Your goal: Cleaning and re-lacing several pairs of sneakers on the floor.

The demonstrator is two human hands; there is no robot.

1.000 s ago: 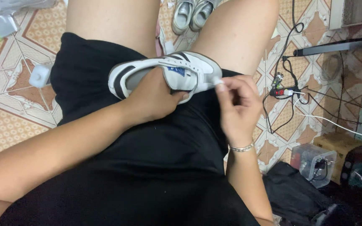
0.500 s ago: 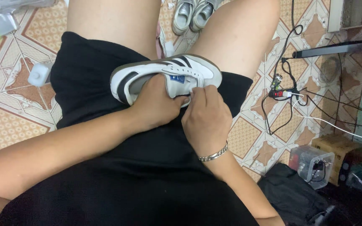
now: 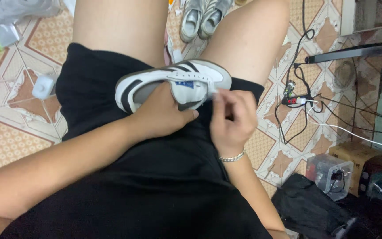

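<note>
White sneaker (image 3: 180, 82) with black side stripes and a blue tongue label lies on its side across the person's lap, on the black shorts (image 3: 155, 177), between the two bare thighs. Toe end points to the person's right, heel end to the left. Opening faces the body.

Left hand (image 3: 162, 116): grip closed around the sneaker's middle from below, palm under the upper, thumb lying along the lower edge near the tongue. Sneaker is lifted slightly off the shorts at the heel end and supported by this hand.

Right hand (image 3: 231, 118): just beside the toe end, fingers curled, thumb and forefinger pinched narrow at the sneaker's front edge. Something small and white sits in the pinch; cannot tell whether it is a lace end or part of the shoe. Silver chain bracelet (image 3: 231, 157) on the right wrist.

Surroundings: patterned tiled floor (image 3: 9, 132), orange and cream. A second pair of pale sneakers (image 3: 204, 17) stands on the floor beyond the knees, well apart from the hands. A small white box-shaped object (image 3: 44, 86) lies on the floor to the left of the lap. To the right, black cables run to a power strip (image 3: 293, 100) with a white cable leaving it. Farther right, a clear plastic container (image 3: 330, 171) and a cardboard box (image 3: 357, 157) sit near each other; black fabric (image 3: 308, 206) lies below them.
</note>
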